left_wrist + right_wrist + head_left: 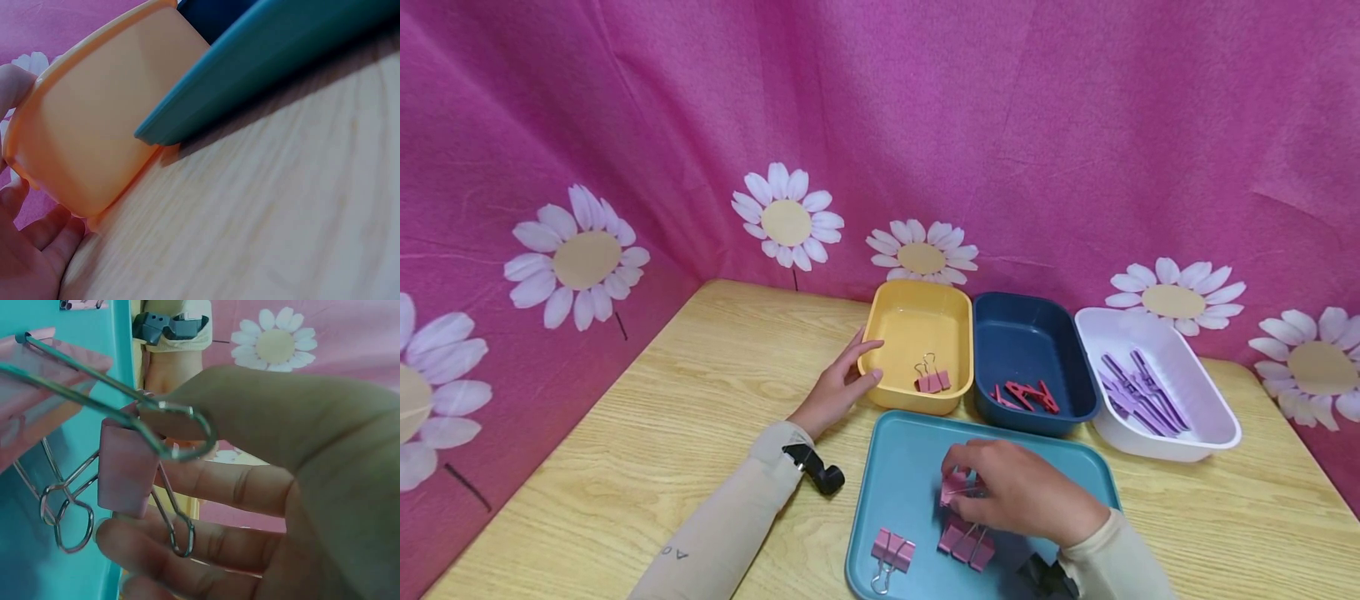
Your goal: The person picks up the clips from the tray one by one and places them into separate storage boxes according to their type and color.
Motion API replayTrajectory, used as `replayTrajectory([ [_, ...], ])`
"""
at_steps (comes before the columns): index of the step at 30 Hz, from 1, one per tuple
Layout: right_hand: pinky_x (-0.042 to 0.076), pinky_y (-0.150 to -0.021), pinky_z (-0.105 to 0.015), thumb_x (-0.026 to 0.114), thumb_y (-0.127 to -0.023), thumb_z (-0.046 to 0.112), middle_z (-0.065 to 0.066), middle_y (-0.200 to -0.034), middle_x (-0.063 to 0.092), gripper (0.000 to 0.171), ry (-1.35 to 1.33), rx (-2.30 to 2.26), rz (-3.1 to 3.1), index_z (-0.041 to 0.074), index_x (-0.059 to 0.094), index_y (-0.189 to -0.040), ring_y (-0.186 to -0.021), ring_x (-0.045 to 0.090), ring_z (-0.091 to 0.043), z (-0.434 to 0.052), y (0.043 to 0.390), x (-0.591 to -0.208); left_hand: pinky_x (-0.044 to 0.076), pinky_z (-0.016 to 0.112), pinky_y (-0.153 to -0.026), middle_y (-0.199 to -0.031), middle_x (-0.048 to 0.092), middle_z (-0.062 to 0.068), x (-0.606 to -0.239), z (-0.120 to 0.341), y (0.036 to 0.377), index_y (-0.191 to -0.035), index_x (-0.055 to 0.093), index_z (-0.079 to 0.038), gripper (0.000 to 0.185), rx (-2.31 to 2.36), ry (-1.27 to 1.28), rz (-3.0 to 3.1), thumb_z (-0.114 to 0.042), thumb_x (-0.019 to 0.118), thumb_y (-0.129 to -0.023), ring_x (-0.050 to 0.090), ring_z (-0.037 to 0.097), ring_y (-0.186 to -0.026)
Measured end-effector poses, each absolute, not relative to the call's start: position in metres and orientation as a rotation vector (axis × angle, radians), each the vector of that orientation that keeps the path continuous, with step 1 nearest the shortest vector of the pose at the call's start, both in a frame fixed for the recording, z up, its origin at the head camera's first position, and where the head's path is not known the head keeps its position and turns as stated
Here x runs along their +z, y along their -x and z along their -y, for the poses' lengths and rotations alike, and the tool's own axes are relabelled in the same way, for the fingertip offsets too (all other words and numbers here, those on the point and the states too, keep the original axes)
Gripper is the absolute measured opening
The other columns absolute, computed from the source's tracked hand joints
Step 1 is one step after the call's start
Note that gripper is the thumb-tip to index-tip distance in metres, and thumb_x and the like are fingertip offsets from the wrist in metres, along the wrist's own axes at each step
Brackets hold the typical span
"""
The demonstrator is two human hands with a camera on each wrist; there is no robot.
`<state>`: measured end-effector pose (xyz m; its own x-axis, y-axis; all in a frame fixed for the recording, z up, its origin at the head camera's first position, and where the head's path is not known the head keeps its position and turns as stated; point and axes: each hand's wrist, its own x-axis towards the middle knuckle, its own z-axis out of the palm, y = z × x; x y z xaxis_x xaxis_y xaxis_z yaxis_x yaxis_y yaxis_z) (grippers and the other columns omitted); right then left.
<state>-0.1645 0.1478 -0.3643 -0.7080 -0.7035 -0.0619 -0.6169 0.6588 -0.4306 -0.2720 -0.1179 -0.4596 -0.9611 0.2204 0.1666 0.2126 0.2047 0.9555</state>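
From the head camera, a wooden table (647,433) stands before a pink cloth with white daisies. Four containers sit on it: a yellow bin (917,315), a blue bin (1028,333) just at its 3 o'clock, a white bin (1180,433) further toward 3 o'clock, and a teal tray (895,467) at 6 o'clock of the bins. The left hand (838,387) rests with loosely spread fingers against the yellow bin's 9 o'clock wall. The right hand (1018,492) hovers over the tray, pinching a pink clip (955,485). More pink clips lie on the tray: one (891,552) at 7 o'clock and a touching bunch (966,543), perhaps two, under the hand. One pink clip (932,381) lies in the yellow bin. Red pieces (1024,396), too tangled to count, lie in the blue bin; purple sticks (1141,392), likewise uncounted, lie in the white bin.

From the left wrist, fingers (34,250) touch the yellow bin's corner; the tray's rim sits just beside it.

From the right wrist, the thumb and fingers pinch one pink clip by its body, wire handles hanging; a second clip (44,394) lies at 10 o'clock.
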Motion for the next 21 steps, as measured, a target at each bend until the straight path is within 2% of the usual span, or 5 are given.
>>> replayTrajectory([
  [5, 0.053, -0.074, -0.031, 0.074, -0.083, 0.025, 0.015, -0.094, 0.064, 0.020, 1.097, -0.567, -2.674, 0.020, 0.068, -0.102, -0.083, 0.057, -0.005, -0.1499, 0.1662, -0.3624, 0.031, 0.030, -0.112, -0.160, 0.012, -0.012, -0.4598, 0.1187, 0.2723, -0.141, 0.048, -0.030, 0.046, 1.932, -0.454, -2.428, -0.030, 0.060, -0.096, 0.027, 0.013, -0.141],
  [14, 0.051, -0.065, -0.024, 0.074, -0.084, 0.026, 0.016, -0.091, 0.062, 0.020, 1.017, -0.617, -2.645, 0.020, 0.068, -0.103, -0.080, 0.058, -0.006, -0.1514, 0.1709, -0.3610, 0.027, 0.035, -0.114, -0.162, 0.008, 0.000, -0.4603, 0.1208, 0.2749, -0.145, 0.044, -0.019, 0.050, 1.926, -0.468, -2.396, -0.022, 0.059, -0.097, 0.020, 0.019, -0.144],
  [17, 0.051, -0.063, -0.023, 0.074, -0.084, 0.026, 0.014, -0.093, 0.063, 0.022, 0.982, -0.640, -2.630, 0.019, 0.069, -0.104, -0.080, 0.058, -0.007, -0.1523, 0.1724, -0.3609, 0.028, 0.034, -0.113, -0.162, 0.009, -0.002, -0.4602, 0.1203, 0.2747, -0.144, 0.045, -0.021, 0.049, 1.920, -0.466, -2.408, -0.024, 0.059, -0.097, 0.023, 0.018, -0.143],
  [21, 0.052, -0.063, -0.022, 0.074, -0.084, 0.025, 0.012, -0.096, 0.064, 0.024, 0.957, -0.677, -2.620, 0.018, 0.069, -0.106, -0.080, 0.059, -0.007, -0.1541, 0.1736, -0.3603, 0.031, 0.031, -0.112, -0.160, 0.011, -0.012, -0.4599, 0.1191, 0.2731, -0.142, 0.047, -0.029, 0.047, 1.916, -0.455, -2.429, -0.030, 0.060, -0.096, 0.027, 0.014, -0.141],
])
